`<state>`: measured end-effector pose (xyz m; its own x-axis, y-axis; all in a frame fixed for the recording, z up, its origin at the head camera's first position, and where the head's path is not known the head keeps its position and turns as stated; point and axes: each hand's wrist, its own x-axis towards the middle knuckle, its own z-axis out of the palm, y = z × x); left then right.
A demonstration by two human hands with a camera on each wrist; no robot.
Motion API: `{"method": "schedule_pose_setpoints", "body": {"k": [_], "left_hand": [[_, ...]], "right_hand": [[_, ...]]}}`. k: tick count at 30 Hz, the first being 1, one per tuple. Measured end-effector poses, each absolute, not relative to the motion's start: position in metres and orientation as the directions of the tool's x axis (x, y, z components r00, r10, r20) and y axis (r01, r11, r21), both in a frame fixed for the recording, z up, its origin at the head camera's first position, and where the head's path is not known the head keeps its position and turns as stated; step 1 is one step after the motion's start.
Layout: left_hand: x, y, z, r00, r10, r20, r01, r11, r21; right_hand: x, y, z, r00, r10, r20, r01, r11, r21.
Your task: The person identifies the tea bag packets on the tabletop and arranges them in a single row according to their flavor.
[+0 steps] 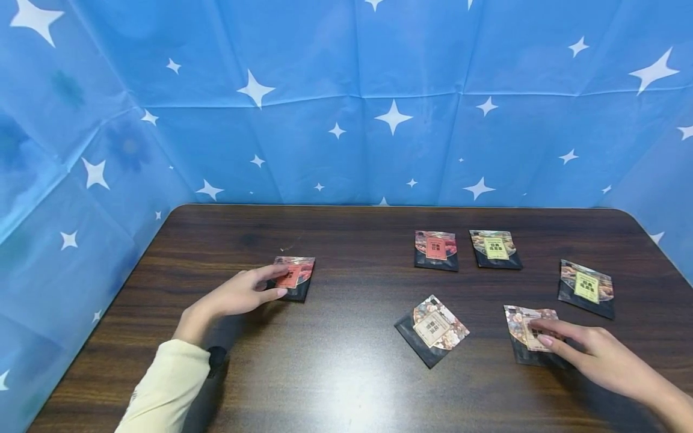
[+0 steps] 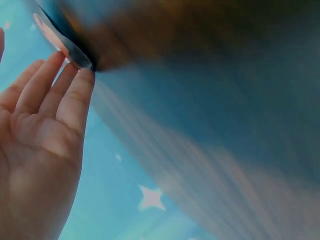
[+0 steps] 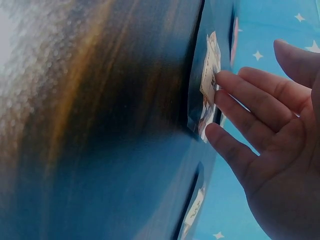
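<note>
"Since both your hands reach out over packets, are you gripping any?"

"No. My left hand (image 1: 245, 293) touches the red-labelled packet (image 1: 304, 281), left of the table's (image 1: 346, 252) middle, fingers extended; my right hand (image 1: 601, 356), equally unclenched, touches the beige-labelled packet (image 1: 524, 337) at the right."

"How would they handle?"

"Light, I judge, somewhat floppy and slippery, so I'd pinch a side edge."

"And their make?"

"Flat four-sided pouches, glossy like plastic film, printed above, dark below, lying on smooth wood grain."

Six packets (image 1: 432, 331): two labelled red, two yellow, two beige
</note>
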<state>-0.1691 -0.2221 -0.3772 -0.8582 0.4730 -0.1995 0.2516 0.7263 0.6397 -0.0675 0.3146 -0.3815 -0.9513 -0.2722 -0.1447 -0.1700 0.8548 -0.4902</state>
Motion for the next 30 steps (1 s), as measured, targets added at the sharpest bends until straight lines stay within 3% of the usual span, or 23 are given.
{"method": "schedule_pose_setpoints", "body": {"k": [11,19,30], "left_hand": [[-0.140,-0.279,-0.368,-0.877,0.430,-0.214,0.206,0.739,0.642],[-0.134,-0.288,-0.367,-0.900,0.402,-0.166,0.191,0.709,0.679],[-0.131,-0.289,-0.369,-0.863,0.471,-0.184,0.227,0.686,0.691]], "right_hand": [[-0.068,0.316,-0.382,-0.949,-0.283,-0.140,-0.183,0.855,-0.485],[-0.068,0.316,-0.382,-0.946,-0.297,-0.126,-0.199,0.844,-0.498],[-0.068,0.315,-0.381,-0.943,-0.308,-0.128,-0.209,0.845,-0.493]]}}
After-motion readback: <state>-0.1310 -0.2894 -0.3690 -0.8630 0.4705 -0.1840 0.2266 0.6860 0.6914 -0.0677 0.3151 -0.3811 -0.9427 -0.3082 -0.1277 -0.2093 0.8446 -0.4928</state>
